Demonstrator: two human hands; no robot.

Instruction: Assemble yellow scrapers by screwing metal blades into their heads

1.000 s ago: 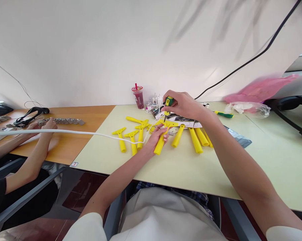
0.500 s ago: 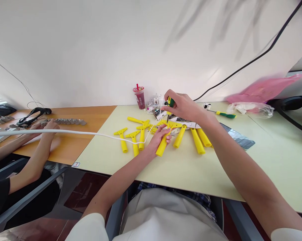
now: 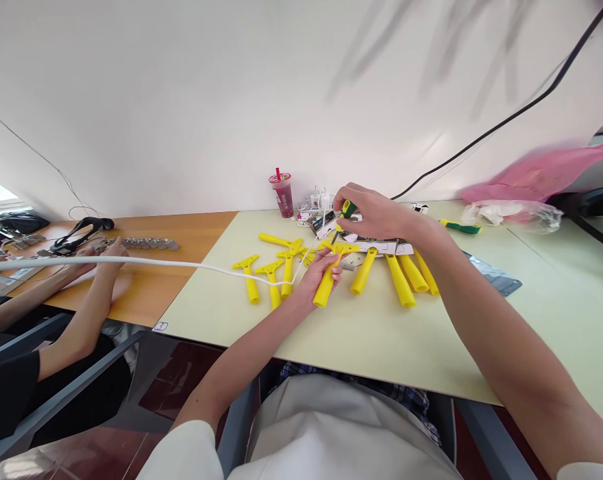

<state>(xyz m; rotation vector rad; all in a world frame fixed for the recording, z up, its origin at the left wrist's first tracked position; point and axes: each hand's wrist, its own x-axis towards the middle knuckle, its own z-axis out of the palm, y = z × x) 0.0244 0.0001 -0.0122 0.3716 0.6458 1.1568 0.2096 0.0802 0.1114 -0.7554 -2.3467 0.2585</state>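
My left hand (image 3: 320, 275) is closed round the handle of a yellow plastic scraper (image 3: 325, 288), its wide head facing away from me. Above it, my right hand (image 3: 366, 212) grips a green-and-yellow screwdriver (image 3: 348, 210) whose shaft points down at the scraper's head. Whether the tip sits in a screw is too small to tell. To the left lie several more yellow scrapers (image 3: 251, 288), and others (image 3: 400, 283) rest in a row to the right, partly behind my right forearm. Small metal parts (image 3: 350, 264) lie just beyond my left hand.
A drink cup (image 3: 283, 197) with a red straw stands by the wall. White power plugs (image 3: 315, 200), a second screwdriver (image 3: 461, 227), a grey pouch (image 3: 494, 275) and a pink bag (image 3: 526, 175) lie farther right. A white cable (image 3: 231, 272) crosses in front. Another person's hands (image 3: 112, 252) work at left.
The view has shifted slightly, so the table's things appear a little farther right. The screwdriver handle is tilted more to the right, and my right hand's fingers have shifted around it. My left hand keeps its hold.
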